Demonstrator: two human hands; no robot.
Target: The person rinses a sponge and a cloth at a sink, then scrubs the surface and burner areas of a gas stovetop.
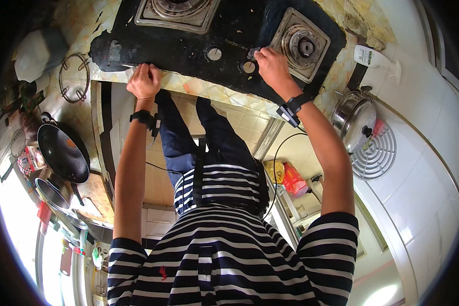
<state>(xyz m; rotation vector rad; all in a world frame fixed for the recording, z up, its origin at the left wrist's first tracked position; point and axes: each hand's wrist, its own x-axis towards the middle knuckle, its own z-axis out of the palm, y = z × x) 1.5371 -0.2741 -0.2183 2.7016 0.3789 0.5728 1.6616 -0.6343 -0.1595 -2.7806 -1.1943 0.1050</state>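
Note:
My right hand [272, 68] presses a small grey scouring pad [253, 53], seemingly steel wool, onto the black gas hob [168, 49]. That spot is just behind the right control knob [249, 67] and in front of the right burner [306, 46]. Dark wet-looking smears mark the hob surface nearby. At the hob's front left edge rests my left hand [144, 82], fingers curled closed, with nothing visible in it. The left control knob [214, 54] lies between the hands. Part of the left burner [178, 11] is cut off at the top.
On the left are a wire pot stand [75, 78], a black frying pan [63, 153] and a steel pot [53, 191]. To the right lie a spray bottle [371, 57], a glass-lidded pot [354, 118] and a round rack [378, 160]. Cables [277, 160] run from both wrist devices.

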